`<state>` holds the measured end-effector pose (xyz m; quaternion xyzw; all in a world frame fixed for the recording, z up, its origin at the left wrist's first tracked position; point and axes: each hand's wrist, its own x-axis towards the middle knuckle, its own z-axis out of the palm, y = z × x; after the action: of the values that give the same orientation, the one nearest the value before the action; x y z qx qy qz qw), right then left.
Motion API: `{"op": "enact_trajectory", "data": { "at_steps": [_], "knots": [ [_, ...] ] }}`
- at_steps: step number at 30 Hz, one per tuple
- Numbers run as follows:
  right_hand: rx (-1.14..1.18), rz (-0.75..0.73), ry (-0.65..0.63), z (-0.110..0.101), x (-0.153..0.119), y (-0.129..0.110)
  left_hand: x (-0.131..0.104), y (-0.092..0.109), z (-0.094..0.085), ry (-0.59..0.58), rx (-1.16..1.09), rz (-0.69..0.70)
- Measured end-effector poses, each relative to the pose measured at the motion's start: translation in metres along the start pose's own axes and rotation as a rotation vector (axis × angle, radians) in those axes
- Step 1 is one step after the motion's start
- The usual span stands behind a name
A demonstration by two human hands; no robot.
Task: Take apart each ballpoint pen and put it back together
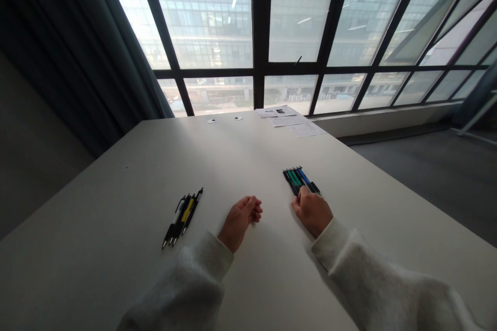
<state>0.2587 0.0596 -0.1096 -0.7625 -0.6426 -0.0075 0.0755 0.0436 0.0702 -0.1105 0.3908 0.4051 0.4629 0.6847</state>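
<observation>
Several pens (295, 178) with green, blue and black barrels lie side by side on the right part of the white table. My right hand (311, 210) rests at their near ends with its fingers closed, and part of the pens is hidden by it. Near the middle, my left hand (241, 220) is curled over the table, fingers folded in, and no object shows in it. To its left lies a second group of pens (182, 220), black, white and yellow, roughly parallel and slanted.
The white table (155, 279) reaches toward the windows. At its far edge lie printed papers (285, 120) and two small round pieces, one (212, 121) left of the other (238, 118). A dark curtain (85, 36) hangs at the left.
</observation>
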Motion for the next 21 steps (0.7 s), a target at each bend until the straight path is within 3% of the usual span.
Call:
{"op": "enact_trajectory", "data": {
  "at_steps": [21],
  "knots": [
    [-0.003,-0.014,0.01,-0.0004,-0.0009,-0.0013,0.0,0.0012,0.0007,-0.017,0.105,0.048]
  ]
}}
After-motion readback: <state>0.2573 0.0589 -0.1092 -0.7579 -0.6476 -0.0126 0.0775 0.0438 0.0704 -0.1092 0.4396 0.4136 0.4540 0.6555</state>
